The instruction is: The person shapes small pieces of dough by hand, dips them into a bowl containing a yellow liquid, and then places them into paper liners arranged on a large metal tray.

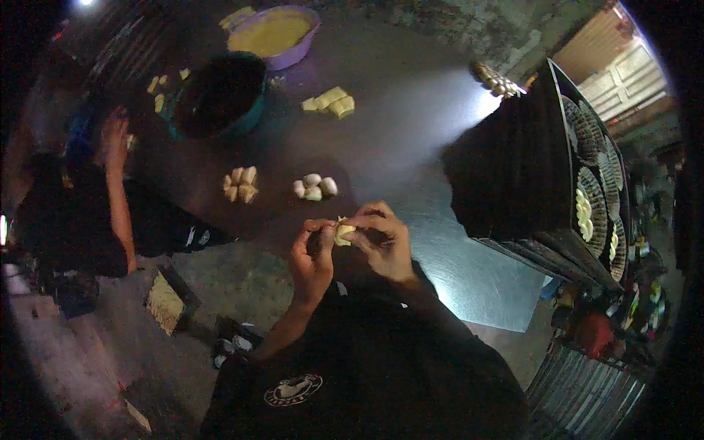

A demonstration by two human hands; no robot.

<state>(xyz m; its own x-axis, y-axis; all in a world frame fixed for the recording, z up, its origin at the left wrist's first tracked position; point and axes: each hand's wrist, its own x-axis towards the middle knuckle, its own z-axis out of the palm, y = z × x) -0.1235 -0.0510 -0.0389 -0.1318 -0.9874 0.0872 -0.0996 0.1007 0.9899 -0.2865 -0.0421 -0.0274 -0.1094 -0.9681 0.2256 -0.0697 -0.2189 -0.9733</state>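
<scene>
While your left hand (312, 257) and right hand (385, 238) pinch a doughy yellow lump (343, 235), smooth whitish ovals (313, 193) cluster at eleven o'clock. Shiny metal tabletop (488, 286) at four.

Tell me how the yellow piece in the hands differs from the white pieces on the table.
The yellow piece is yellowish; the white pieces are whitish. The yellow piece is held between left hand and right hand; the white pieces rest clustered on the table. Both are pale.
</scene>
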